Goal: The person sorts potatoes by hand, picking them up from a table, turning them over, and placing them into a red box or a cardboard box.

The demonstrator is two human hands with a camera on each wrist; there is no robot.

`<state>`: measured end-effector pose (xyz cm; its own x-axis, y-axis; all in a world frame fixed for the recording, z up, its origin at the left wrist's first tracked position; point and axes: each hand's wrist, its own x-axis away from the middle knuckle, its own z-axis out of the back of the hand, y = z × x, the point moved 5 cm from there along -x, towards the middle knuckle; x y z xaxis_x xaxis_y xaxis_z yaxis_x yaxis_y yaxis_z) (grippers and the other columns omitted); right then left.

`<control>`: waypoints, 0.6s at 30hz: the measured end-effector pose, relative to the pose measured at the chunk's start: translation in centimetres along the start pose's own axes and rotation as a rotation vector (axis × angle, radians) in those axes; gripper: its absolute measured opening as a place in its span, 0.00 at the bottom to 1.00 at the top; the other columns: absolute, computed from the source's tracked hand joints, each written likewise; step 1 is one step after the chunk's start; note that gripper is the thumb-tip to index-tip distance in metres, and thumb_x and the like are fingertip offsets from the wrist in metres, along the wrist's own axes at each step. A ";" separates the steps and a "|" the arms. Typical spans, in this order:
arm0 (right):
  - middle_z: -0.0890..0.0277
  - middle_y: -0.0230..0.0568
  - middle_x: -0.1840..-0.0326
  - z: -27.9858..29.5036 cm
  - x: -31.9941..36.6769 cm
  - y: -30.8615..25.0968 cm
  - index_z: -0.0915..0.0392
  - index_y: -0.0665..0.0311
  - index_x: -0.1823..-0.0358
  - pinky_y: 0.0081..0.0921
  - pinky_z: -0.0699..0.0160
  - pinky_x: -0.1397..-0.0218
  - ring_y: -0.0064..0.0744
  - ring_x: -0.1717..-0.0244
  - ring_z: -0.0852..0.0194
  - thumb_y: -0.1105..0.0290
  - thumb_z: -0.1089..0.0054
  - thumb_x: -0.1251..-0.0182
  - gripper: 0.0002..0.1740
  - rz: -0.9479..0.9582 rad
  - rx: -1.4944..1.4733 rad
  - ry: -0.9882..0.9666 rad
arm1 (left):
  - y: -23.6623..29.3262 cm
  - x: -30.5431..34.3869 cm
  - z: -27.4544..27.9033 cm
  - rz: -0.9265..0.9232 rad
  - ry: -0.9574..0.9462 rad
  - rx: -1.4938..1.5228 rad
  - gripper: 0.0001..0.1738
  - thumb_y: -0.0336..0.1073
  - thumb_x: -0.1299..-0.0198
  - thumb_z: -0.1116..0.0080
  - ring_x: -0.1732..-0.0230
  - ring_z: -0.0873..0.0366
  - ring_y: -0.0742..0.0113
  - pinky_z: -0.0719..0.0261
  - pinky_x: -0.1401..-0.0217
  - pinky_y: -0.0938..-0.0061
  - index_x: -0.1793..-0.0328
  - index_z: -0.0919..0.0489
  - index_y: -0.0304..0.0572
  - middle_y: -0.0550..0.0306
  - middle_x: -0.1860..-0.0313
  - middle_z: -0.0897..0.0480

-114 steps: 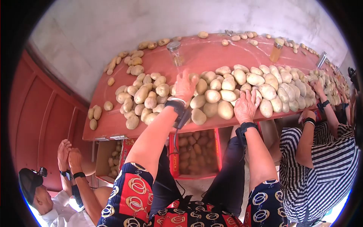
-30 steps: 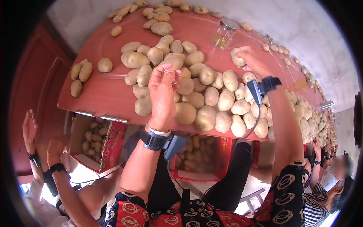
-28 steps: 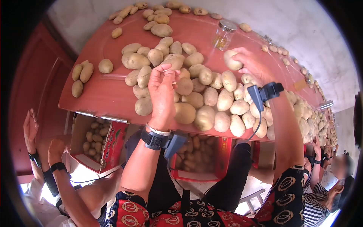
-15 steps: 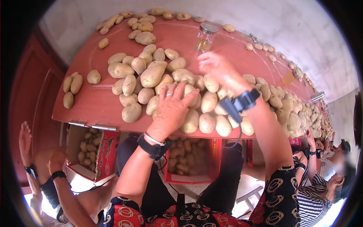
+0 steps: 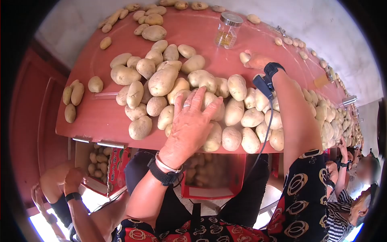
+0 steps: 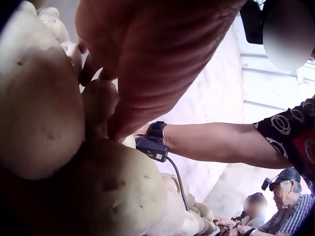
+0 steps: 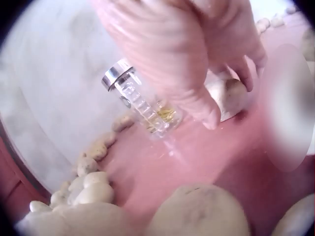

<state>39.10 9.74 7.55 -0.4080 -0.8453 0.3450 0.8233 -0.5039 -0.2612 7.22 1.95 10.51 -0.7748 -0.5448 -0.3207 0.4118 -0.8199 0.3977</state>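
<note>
Pale tan potatoes (image 5: pixel 163 80) lie heaped along the front of a red table (image 5: pixel 189 30). Over the heap's near edge my left hand (image 5: pixel 189 129) rests with its fingers spread on the potatoes; in the left wrist view its fingertips touch a small potato (image 6: pixel 100 101) between larger ones. Farther back, my right hand (image 5: pixel 260 61) grips a single potato (image 5: pixel 244 57) low over the table. The right wrist view shows thumb and fingers around that potato (image 7: pixel 231 98), its upper side covered by the hand.
A lidded glass jar (image 5: pixel 229 32) stands just behind my right hand. Small potatoes (image 5: pixel 154 33) line the back edge by the wall. Below the table are a red box (image 5: pixel 213 192) and a carton (image 5: pixel 117 171), both with potatoes. Other people sit on both sides.
My left hand has come down from above the heap and now rests on it. The right hand swung left, then back right near the jar, and holds a potato. The view has shifted.
</note>
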 end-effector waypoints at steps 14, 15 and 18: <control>0.27 0.46 0.54 3.9 5.7 -3.4 0.33 0.68 0.47 0.31 0.25 0.55 0.32 0.52 0.27 0.59 0.40 0.45 0.27 0.072 -0.641 0.366 | 0.1 0.2 -0.3 -0.010 0.008 0.002 0.39 0.31 0.53 0.36 0.31 0.42 0.48 0.52 0.29 0.48 0.32 0.36 0.53 0.41 0.33 0.39; 0.27 0.46 0.54 4.9 7.7 -3.5 0.33 0.68 0.47 0.31 0.25 0.55 0.32 0.52 0.27 0.59 0.40 0.45 0.27 0.070 -0.637 0.378 | 0.1 0.2 -0.1 -0.010 0.027 0.004 0.39 0.31 0.52 0.36 0.31 0.42 0.47 0.50 0.29 0.50 0.31 0.37 0.52 0.41 0.33 0.39; 0.28 0.45 0.54 5.8 13.6 -3.4 0.33 0.69 0.48 0.27 0.25 0.58 0.32 0.56 0.25 0.60 0.44 0.39 0.23 0.211 -0.923 0.362 | -0.4 0.1 0.5 0.008 0.174 0.114 0.39 0.31 0.52 0.36 0.31 0.42 0.46 0.45 0.30 0.55 0.31 0.37 0.49 0.42 0.32 0.39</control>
<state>33.02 1.02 18.41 -0.5107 -0.8587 -0.0430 0.3282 -0.1486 -0.9328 6.73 2.29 10.74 -0.6733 -0.5812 -0.4570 0.3529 -0.7958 0.4921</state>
